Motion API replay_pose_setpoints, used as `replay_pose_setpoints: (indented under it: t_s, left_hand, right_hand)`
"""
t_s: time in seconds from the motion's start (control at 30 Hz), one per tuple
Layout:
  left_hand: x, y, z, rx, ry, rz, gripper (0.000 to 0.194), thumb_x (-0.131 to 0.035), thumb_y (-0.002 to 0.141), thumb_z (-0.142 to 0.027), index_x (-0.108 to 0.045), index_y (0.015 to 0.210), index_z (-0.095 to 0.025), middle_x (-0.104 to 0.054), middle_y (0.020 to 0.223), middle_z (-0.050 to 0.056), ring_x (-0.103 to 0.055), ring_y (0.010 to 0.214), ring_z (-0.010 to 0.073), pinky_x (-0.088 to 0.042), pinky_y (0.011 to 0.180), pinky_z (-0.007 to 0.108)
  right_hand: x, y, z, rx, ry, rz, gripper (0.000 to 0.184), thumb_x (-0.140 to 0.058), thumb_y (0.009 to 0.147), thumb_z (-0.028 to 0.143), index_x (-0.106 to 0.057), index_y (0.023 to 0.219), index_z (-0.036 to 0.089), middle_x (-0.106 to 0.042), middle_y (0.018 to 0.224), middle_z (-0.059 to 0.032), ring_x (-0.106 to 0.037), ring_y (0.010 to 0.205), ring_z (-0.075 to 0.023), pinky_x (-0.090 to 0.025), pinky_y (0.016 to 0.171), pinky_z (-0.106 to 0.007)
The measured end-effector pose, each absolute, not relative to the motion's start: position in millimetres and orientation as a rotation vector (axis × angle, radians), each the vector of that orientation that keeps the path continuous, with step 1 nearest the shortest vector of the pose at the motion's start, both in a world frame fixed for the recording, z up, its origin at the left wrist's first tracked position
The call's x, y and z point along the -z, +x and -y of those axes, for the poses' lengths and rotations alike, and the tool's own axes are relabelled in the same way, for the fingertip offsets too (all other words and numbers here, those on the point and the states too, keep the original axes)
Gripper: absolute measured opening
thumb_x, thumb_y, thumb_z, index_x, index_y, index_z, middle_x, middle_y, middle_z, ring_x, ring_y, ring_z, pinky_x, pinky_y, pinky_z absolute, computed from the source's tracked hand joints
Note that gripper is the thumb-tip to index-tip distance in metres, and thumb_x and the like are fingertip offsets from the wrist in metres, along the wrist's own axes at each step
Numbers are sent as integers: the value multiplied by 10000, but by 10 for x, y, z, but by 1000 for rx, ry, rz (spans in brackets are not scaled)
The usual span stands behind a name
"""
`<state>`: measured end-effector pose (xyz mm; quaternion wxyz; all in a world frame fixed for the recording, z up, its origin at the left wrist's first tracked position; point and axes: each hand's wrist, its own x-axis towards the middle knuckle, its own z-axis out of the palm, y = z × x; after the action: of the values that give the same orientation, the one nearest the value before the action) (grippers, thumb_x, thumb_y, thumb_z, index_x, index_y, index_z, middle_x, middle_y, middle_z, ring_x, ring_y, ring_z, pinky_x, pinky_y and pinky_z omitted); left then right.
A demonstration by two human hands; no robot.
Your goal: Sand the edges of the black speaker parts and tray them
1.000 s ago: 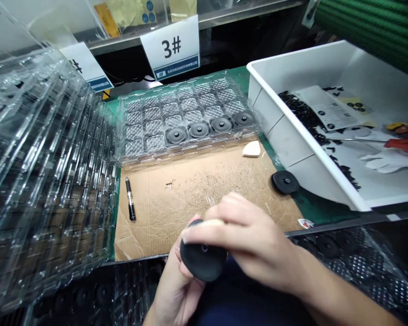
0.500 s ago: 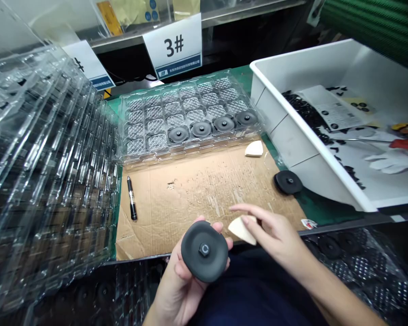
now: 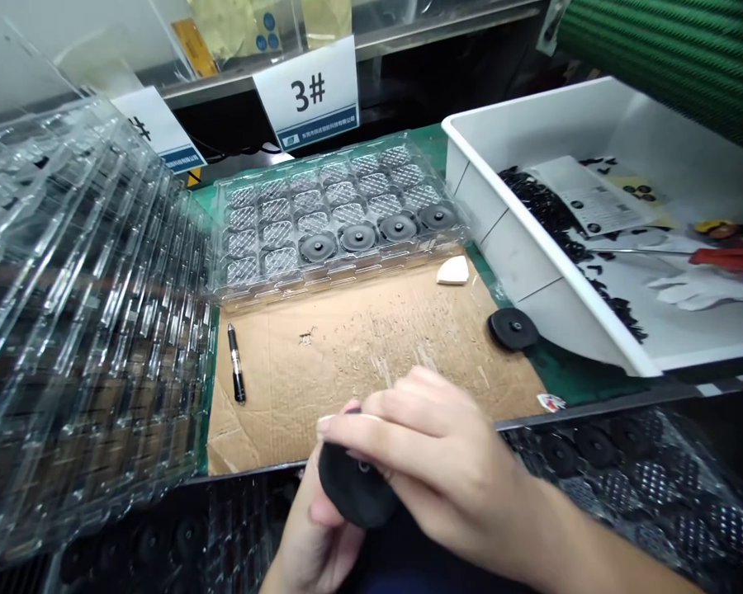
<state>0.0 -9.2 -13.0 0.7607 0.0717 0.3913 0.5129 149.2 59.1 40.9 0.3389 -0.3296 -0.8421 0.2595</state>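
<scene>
My left hand (image 3: 315,540) cradles a black round disc with a central hub (image 3: 354,487), which is tilted and mostly hidden by my fingers. My right hand (image 3: 433,445) lies over the disc, shut on a white wedge-shaped pad (image 3: 348,419), of which only a thin edge shows against the disc's face. A second white wedge (image 3: 453,271) lies on the brown cardboard sheet (image 3: 371,346), out of reach of my fingers. Another black disc (image 3: 513,329) rests at the cardboard's right edge. Several discs sit in the front row of a clear blister tray (image 3: 340,280).
A stack of clear trays (image 3: 92,289) rises at the left. A white bin (image 3: 508,256) at the right holds black parts, papers, a red-handled screwdriver (image 3: 731,261) and a white glove (image 3: 699,289). A black pen (image 3: 236,363) lies on the cardboard. Discs fill a tray (image 3: 631,487) at lower right.
My right hand has come back left over the disc with the white wedge, covering the disc's face that showed half a second ago. The disc has tilted in my left hand.
</scene>
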Motion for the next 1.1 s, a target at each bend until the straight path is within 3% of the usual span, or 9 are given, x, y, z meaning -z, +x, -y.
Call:
replay_pose_setpoints:
  t_s: [0.13,0.23,0.33,0.43,0.63,0.87,1.0,1.1]
  left_hand:
    - [100,37,46,-1255,203,-864,605,-794,532,-402,-630,1105,-294,-653,1177,40,-540,1149,274,-422,991,347]
    - [95,48,8,-1372,168,-823,547,-784,550,-389,-639,1074,-328,-671,1148,13,-607,1061,252,-484,914,317]
    - [56,73,-38,-1403,187,-803,540,-772,568,-389,-632,1086,-332,-675,1145,12,-612,1058,238,-483,910,294]
    - [-6,103,-73,-1376,205,-804,570,-801,531,-369,-642,1076,-317,-687,1122,7,-602,1071,257,-477,916,288]
    - [-53,110,-65,-1341,144,-867,601,-805,469,-430,-661,1045,-334,-690,1122,23,-609,1059,281,-435,970,357]
    - [-51,87,-53,-1338,98,-846,589,-798,480,-421,-662,1045,-328,-701,1101,1,-638,1010,258,-488,910,319]
    - [-67,114,-59,-1357,91,-846,582,-796,489,-420,-664,1047,-321,-701,1101,1,-629,1026,266,-501,881,295]
    - [-91,160,-50,-1340,73,-877,559,-815,473,-406,-680,1009,-325,-708,1084,6,-638,1006,247,-491,896,303]
  right_hand:
    - [-376,1415,-408,-580,-988,2002,273,-452,855,62,-597,1085,90,-655,769,-74,-557,650,-159,-430,610,-293]
    - [-326,1519,-370,-1026,-1002,1990,237,-491,845,94,-656,1002,159,-655,715,-34,-575,611,-135,-455,576,-245]
    - [-164,1668,-456,-1428,-1119,1557,161,-529,869,236,-681,923,240,-687,825,-9,-629,727,-128,-481,616,-200]
    - [28,1761,-520,-1415,-1302,1176,171,-550,868,322,-675,969,265,-688,966,-9,-630,844,-142,-492,697,-205]
    - [117,1744,-427,-1525,-1368,1235,217,-578,837,372,-692,988,265,-702,950,-18,-639,805,-149,-509,699,-219]
    - [107,1750,-498,-1430,-1434,1347,249,-556,834,389,-699,959,228,-713,923,-40,-655,839,-192,-530,756,-287]
    - [-107,1806,-497,-1123,-1421,1479,199,-538,868,315,-663,1018,280,-691,1007,-11,-642,881,-171,-519,726,-242]
    - [-334,1737,-490,-833,-1150,1736,263,-511,894,216,-588,1131,299,-679,1002,1,-614,846,-133,-488,706,-221]
